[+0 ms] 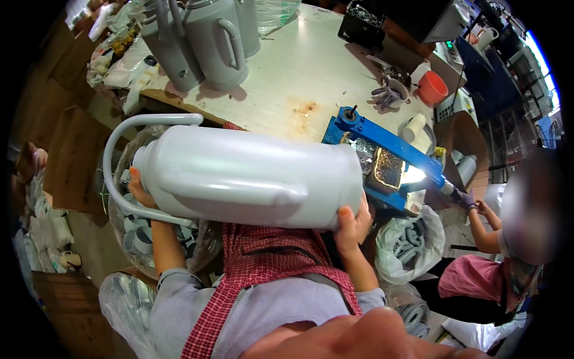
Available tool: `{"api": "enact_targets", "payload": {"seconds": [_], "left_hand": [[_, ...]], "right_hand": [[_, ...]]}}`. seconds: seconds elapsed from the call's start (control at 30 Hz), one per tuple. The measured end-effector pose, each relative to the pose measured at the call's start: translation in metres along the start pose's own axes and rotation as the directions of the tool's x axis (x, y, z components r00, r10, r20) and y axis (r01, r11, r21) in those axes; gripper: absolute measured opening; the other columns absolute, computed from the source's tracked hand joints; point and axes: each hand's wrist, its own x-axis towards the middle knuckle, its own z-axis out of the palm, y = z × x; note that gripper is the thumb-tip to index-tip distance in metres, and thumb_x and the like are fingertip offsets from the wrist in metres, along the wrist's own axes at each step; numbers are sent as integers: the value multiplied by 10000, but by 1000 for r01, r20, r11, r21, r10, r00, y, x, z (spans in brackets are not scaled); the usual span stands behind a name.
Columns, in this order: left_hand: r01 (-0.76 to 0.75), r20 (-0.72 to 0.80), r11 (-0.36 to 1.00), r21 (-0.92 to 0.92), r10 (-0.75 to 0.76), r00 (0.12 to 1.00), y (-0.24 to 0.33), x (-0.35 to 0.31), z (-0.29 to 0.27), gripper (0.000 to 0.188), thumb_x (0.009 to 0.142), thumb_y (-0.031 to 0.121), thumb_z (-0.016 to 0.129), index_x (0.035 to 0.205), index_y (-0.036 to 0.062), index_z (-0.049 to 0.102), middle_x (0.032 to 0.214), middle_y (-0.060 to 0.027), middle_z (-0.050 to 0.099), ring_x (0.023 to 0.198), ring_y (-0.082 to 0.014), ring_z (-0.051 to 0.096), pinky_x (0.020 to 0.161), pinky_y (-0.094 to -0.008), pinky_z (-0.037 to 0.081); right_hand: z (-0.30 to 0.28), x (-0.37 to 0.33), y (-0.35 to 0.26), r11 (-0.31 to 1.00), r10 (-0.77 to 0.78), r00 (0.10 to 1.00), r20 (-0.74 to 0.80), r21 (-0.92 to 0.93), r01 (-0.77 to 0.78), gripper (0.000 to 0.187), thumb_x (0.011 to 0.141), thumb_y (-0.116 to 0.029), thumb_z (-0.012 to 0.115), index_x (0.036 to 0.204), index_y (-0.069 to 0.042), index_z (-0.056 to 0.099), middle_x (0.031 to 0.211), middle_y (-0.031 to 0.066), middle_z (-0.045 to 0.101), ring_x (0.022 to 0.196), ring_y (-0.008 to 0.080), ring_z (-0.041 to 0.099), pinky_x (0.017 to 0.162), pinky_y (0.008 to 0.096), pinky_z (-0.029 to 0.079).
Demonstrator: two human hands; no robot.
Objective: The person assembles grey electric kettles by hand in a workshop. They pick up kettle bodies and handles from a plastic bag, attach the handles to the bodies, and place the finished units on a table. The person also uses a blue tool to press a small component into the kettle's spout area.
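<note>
I hold a large grey plastic jug body [251, 176] sideways across my lap, its curved carry handle [119, 152] arching off the left end. My left hand [139, 190] grips the neck end on the left. My right hand [353, 224] cups the base end on the right. A red checked apron [263, 263] covers my front below the jug.
A worn table [299, 66] carries several upright grey jugs [209, 42], a blue hand press [388, 155] and an orange cup [431, 88]. Another person sits at right, a hand [472, 203] on the press lever. Bags of grey plastic parts [409, 242] stand by my knees.
</note>
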Motion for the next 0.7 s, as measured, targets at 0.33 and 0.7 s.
{"api": "enact_targets", "payload": {"seconds": [0.33,0.7], "left_hand": [[198,-111,978,-71,-205,972,28,8,8,409,981,353,465,978,-8,658,849,-86,668,717,-153,645,618,-258,516],[448,-131,891,77,-437,890,-38,11,-4,352,947,331,565,1030,0,651,907,-92,682,790,-171,650,684,-287,516]], "right_hand": [[-12,51,20,946,-21,992,125,323,-21,961,877,-749,299,1433,34,327,1364,149,453,1280,272,428,1089,435,302],[6,41,26,857,197,970,140,457,-240,992,846,-777,311,1441,17,322,1451,178,378,1347,290,357,1130,431,239]]}}
